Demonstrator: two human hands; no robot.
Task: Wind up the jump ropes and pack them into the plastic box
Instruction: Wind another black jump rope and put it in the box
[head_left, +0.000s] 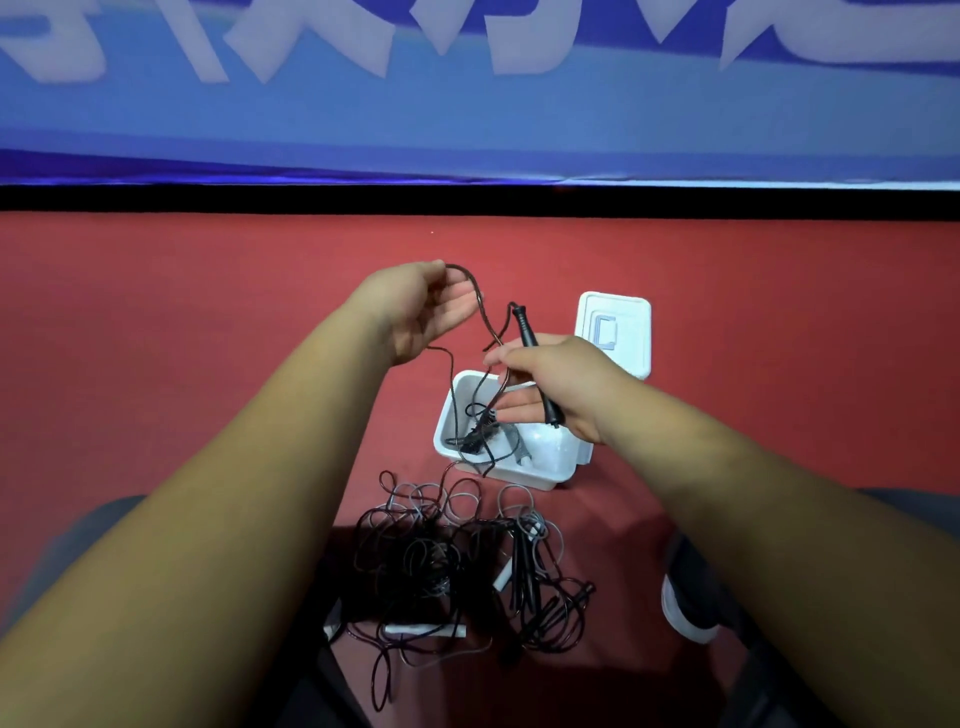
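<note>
Two bare hands work over a matte red floor, a blue banner with white lettering at 12 o'clock. My left hand pinches a thin black cord; my right hand grips its slim black handle. Below them, the white rectangular plastic box holds a black rope bundle, its lid at 1 o'clock. Tangled black and grey jump ropes lie at 6 o'clock.

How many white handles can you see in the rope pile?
2: a flat handle at the near edge of the pile, a tilted handle right of its middle. Others may be buried in the tangle.
</note>
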